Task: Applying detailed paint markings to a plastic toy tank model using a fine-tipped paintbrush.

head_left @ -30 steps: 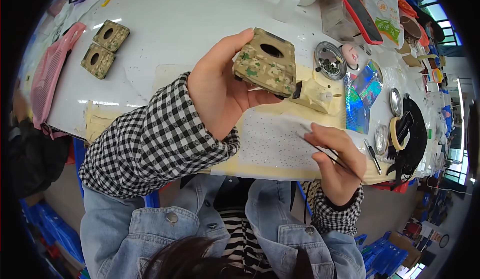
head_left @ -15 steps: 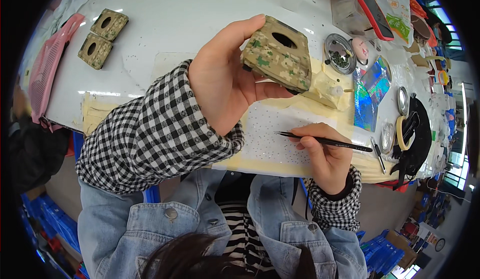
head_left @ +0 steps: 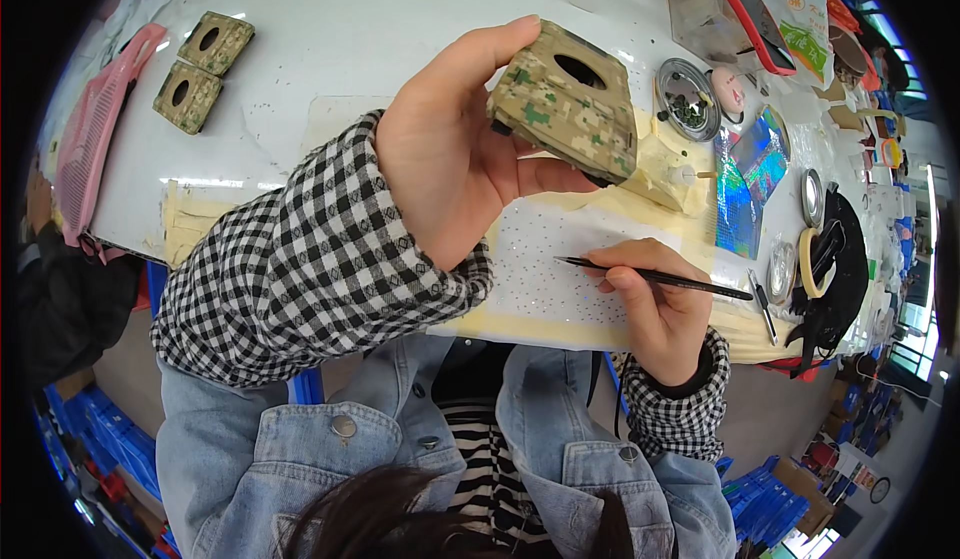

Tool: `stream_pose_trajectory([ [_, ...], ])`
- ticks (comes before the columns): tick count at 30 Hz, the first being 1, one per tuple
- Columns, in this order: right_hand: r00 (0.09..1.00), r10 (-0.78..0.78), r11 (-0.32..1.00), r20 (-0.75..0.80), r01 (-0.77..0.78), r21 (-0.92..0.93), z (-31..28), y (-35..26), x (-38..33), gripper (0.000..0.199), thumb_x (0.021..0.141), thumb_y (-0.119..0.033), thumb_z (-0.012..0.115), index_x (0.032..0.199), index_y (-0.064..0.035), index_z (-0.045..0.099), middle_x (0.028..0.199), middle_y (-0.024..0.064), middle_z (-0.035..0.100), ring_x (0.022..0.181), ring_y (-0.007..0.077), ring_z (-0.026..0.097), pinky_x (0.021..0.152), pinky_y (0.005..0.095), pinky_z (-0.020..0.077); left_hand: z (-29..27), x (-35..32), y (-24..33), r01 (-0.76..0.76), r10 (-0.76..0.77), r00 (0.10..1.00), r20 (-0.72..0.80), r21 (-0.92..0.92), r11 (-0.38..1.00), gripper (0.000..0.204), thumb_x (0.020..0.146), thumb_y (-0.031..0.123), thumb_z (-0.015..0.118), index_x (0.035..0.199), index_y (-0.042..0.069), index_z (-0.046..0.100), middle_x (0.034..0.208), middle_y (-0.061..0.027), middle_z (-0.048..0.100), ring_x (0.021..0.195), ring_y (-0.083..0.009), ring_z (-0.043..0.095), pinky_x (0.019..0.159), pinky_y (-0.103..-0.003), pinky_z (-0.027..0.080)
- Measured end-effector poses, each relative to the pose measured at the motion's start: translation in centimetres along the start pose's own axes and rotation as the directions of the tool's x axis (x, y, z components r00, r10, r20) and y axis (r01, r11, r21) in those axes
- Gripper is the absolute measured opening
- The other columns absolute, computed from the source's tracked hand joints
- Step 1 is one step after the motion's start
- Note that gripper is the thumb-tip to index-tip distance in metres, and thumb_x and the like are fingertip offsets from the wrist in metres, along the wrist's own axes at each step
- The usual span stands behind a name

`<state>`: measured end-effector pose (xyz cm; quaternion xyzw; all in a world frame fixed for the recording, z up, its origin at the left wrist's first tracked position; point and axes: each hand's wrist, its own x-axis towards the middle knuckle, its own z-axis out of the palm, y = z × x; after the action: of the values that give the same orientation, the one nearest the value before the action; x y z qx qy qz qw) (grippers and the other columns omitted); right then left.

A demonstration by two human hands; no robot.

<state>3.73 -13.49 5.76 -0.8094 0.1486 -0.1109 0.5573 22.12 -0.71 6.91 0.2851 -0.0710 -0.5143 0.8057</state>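
My left hand (head_left: pixel 450 144) grips a camouflage-patterned case (head_left: pixel 570 114) with an oval hole in its upper face, tilted and raised above the table. The thumb lies at its top corner and fingers run under its lower edge. My right hand (head_left: pixel 660 309) pinches a thin black brush-like tool (head_left: pixel 680 281), its fine tip pointing left. The tip is over a white sheet (head_left: pixel 540 304) scattered with many tiny shiny specks; whether it touches the sheet, I cannot tell. Two similar camouflage cases (head_left: pixel 218 43) (head_left: pixel 187 97) lie side by side at the far left.
A pink mesh basket (head_left: pixel 105 139) stands at the left edge. Toward the right are a round tin (head_left: pixel 688 94) with dark green bits, iridescent packets (head_left: pixel 745 199), a red-framed phone-like device (head_left: pixel 750 14), a tape roll (head_left: pixel 815 264), a pen-like tool (head_left: pixel 762 309) and a black cloth (head_left: pixel 845 269).
The view has shifted slightly. Both hands keep their hold, and the case has turned a little in my left hand. The brush-like tool remains low over the speckled sheet.
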Motion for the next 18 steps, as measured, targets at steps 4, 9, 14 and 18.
stream_pose_trajectory([
  [4, 1.000, 0.001, 1.000, -0.003, -0.001, 0.000, 0.02, 0.02, -0.03, 0.010, 0.084, -0.004, 0.063, 0.092, 0.0023, 0.066, 0.080, 0.0086, 0.066, 0.070, 0.0137, 0.060, 0.065, 0.0234, 0.0469, 0.14, -0.02, 0.07, 0.000, 0.000, 1.000, 0.014, 0.005, 1.000, 0.045, 0.088, 0.038, 0.050, 0.109, -0.001, 0.053, 0.103, -0.0138, 0.063, 0.092, -0.0242, 0.064, 0.075, -0.036, 0.057],
  [9, 1.000, 0.007, 1.000, -0.005, -0.007, 0.009, 0.00, 0.01, -0.03, 0.011, 0.084, -0.004, 0.063, 0.093, 0.0024, 0.066, 0.081, 0.0089, 0.066, 0.071, 0.0137, 0.059, 0.065, 0.0232, 0.0467, -0.01, 0.00, -0.01, -0.004, 0.004, 1.000, 0.014, 0.002, 1.000, 0.045, 0.089, 0.038, 0.050, 0.110, -0.001, 0.052, 0.103, -0.0140, 0.062, 0.092, -0.0243, 0.065, 0.075, -0.036, 0.057],
  [14, 1.000, -0.014, 1.000, -0.001, 0.014, 0.019, 0.06, 0.15, 0.06, 0.011, 0.085, -0.004, 0.063, 0.093, 0.0021, 0.066, 0.081, 0.0088, 0.065, 0.070, 0.0137, 0.059, 0.065, 0.0230, 0.0463, 0.10, -0.06, 0.02, 0.003, -0.003, 1.000, 0.011, -0.002, 1.000, 0.044, 0.089, 0.038, 0.050, 0.108, -0.001, 0.054, 0.101, -0.0131, 0.064, 0.090, -0.0235, 0.065, 0.074, -0.035, 0.057],
  [18, 1.000, 0.004, 1.000, 0.009, -0.004, 0.009, -0.02, 0.12, 0.03, 0.011, 0.085, -0.005, 0.063, 0.093, 0.0023, 0.065, 0.080, 0.0086, 0.065, 0.070, 0.0134, 0.058, 0.065, 0.0230, 0.0459, 0.08, -0.02, 0.02, 0.010, -0.009, 1.000, 0.016, -0.020, 1.000, 0.043, 0.089, 0.038, 0.050, 0.107, 0.000, 0.056, 0.099, -0.0125, 0.065, 0.089, -0.0229, 0.065, 0.073, -0.035, 0.056],
])
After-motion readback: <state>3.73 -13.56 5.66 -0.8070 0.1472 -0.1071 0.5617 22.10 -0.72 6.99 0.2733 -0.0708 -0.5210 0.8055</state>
